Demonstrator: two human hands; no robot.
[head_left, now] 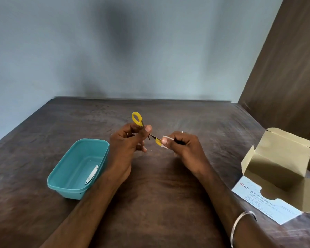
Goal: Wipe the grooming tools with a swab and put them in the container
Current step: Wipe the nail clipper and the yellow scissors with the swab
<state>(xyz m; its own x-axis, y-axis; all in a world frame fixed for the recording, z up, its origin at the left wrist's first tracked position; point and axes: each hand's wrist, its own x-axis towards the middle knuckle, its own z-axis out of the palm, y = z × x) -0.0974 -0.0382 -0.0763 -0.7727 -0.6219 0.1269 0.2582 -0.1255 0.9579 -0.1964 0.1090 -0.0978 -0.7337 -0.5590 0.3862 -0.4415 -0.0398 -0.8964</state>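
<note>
Small scissors with yellow handles (137, 119) are held spread apart above the middle of the table. My left hand (128, 142) pinches them near the pivot, with one yellow ring sticking up above my fingers. My right hand (182, 147) presses a white swab (167, 138) around the other yellow handle. The teal container (68, 187) stands at the left, beside my left forearm. A silver nail clipper (92, 174) lies inside it. The scissors' blades are mostly hidden by my left hand.
An open cardboard box of alcohol swabs (276, 169) sits at the right, its printed lid flap (263, 203) lying flat toward me. The dark wooden table (159, 185) meets a grey wall at the back and a brown panel on the right.
</note>
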